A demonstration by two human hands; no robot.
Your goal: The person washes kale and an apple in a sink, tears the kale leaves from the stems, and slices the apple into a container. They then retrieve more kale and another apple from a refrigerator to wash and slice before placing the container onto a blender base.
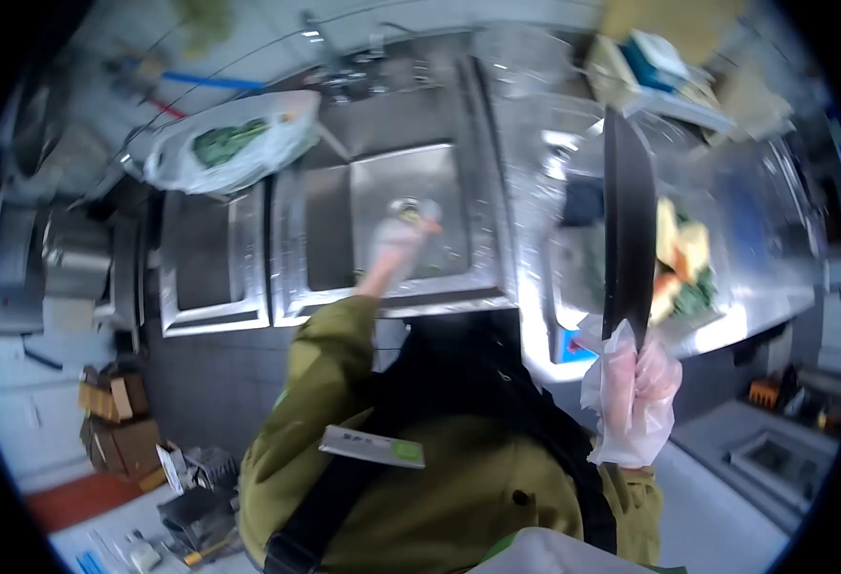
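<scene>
My left hand (401, 237), in a thin clear glove, reaches into the middle sink (325, 225) close to the drain (409, 208). Motion smears its fingers, so I cannot make out whether it holds anything. Farther right, my right hand (633, 392), gloved in loose clear plastic, is closed round the lower end of a large knife (629, 220) with a broad dark blade. The blade points away from me, in front of a container of pale chunks (680, 251) and green leaves (695, 295), and hides part of it.
A plastic-lined basket (176, 158) of leafy greens (229, 143) rests above the left sink (196, 244). Taps (349, 77) stand behind the middle sink. Boxes (655, 67) sit at the back right. Cardboard boxes (126, 445) lie at the lower left.
</scene>
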